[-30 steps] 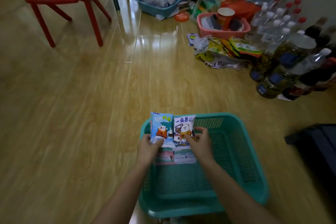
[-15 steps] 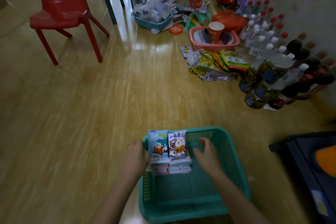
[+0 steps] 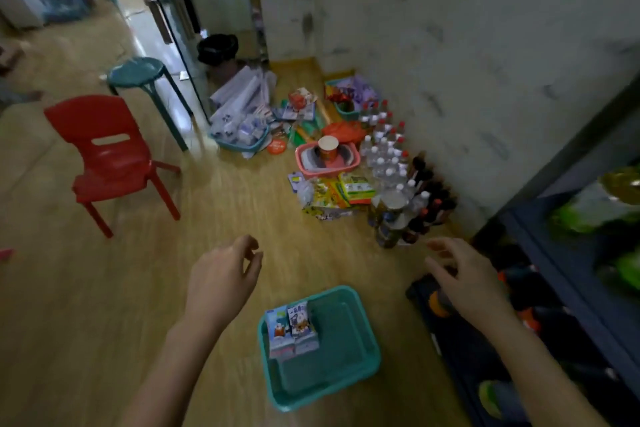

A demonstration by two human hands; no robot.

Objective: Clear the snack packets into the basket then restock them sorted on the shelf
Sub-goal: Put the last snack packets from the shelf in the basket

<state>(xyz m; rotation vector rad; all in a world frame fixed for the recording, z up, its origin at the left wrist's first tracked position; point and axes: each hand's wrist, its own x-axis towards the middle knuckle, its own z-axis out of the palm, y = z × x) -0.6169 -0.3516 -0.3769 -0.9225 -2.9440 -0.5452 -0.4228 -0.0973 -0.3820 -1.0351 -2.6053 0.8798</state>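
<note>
Head view: snack packets (image 3: 291, 329) lie side by side, flat, in the far-left corner of the teal basket (image 3: 349, 381) on the wood floor. Left hand (image 3: 221, 282) hangs above the floor left of basket, fingers loosely curled, holding nothing. Right hand (image 3: 467, 279) spread open, empty, over the dark shelf (image 3: 568, 288) edge at right. Beyond: bottles (image 3: 388, 152) clustered along wall, pink tub (image 3: 327, 159) with a cup, loose packets. Red chair (image 3: 110, 156) and green stool (image 3: 145, 80) well left. Floor between basket and clutter bare.

A single head-worn camera looks forward and steeply down from standing height at the wooden floor (image 3: 104, 305), the wall (image 3: 450, 45) to its right.
</note>
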